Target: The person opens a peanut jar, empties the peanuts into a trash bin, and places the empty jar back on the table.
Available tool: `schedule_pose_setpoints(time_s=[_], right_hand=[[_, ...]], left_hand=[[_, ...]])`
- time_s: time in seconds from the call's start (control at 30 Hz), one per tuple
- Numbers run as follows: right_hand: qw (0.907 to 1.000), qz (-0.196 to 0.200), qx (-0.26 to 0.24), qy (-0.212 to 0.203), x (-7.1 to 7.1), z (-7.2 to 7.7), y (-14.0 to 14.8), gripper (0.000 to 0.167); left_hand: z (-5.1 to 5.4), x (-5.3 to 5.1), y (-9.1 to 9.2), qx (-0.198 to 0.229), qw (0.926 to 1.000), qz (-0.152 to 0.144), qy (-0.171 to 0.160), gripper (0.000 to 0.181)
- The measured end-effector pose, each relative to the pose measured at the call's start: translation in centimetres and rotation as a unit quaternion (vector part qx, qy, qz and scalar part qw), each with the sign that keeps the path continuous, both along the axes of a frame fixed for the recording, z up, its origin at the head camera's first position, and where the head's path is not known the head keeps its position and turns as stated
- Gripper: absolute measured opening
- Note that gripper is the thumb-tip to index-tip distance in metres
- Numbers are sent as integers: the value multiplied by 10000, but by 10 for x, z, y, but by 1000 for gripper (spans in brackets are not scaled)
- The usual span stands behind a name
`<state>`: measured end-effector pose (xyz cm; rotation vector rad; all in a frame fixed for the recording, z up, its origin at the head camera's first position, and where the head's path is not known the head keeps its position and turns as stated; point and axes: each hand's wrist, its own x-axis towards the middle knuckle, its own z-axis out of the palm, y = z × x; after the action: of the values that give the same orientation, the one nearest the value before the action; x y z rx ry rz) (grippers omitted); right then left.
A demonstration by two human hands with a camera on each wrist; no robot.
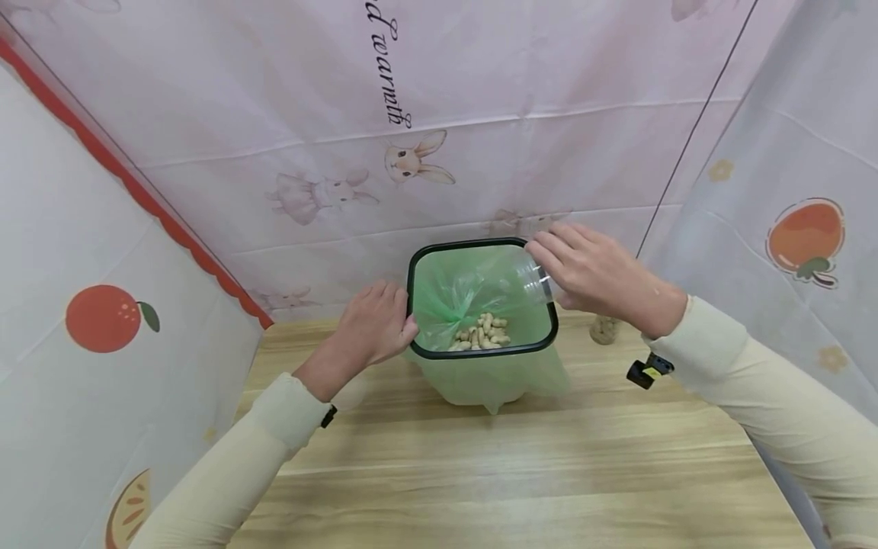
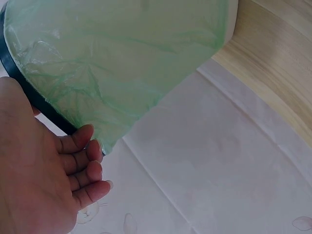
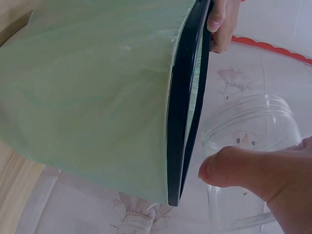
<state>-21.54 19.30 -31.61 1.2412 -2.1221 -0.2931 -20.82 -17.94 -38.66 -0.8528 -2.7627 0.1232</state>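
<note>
A bin with a black rim [image 1: 473,353] and a green plastic bag liner [image 1: 439,274] stands on the table. Several peanuts [image 1: 488,332] lie inside it on the liner. My left hand [image 1: 373,320] grips the rim at its left side; in the left wrist view its fingers [image 2: 80,163] curl at the rim's edge. Over the bin's right side, my right hand [image 1: 583,267] holds a clear jar [image 1: 533,278], tilted with its mouth toward the inside. The right wrist view shows the transparent jar [image 3: 253,122] with tiny brown specks and the thumb across its side.
To the right of the bin, a small clear item with brownish contents [image 1: 605,329] stands on the wooden table [image 1: 494,473], partly behind my right hand. A faint round clear disc [image 1: 350,393] lies near my left wrist. Printed cloth walls [image 1: 329,145] enclose the back and sides.
</note>
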Motion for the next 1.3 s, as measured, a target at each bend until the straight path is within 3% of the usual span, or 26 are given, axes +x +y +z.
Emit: schedule_pose_setpoints(time_s=[0.13,0.37,0.5,0.83,1.3], right_hand=[[9999,-47,-51,-93,1,-1,2,68],[9992,-113,-208,-307,4,-1,8,103],[9989,-107,-270,-369,5,-2,11,111],[9975,-312,-481,-406,10,-7,21,101],[9915,-222,-1151,-567,20,-14,49,100]], left_hand=[[-1,0,0,-18,10000,-13,31,30],[-2,0,0,-37,10000,55,-56,31],[-2,0,1,-37,9999,99,-124,31],[-4,1,0,-18,9999,104,-38,31],[-6,0,0,45,10000,28,0,31]])
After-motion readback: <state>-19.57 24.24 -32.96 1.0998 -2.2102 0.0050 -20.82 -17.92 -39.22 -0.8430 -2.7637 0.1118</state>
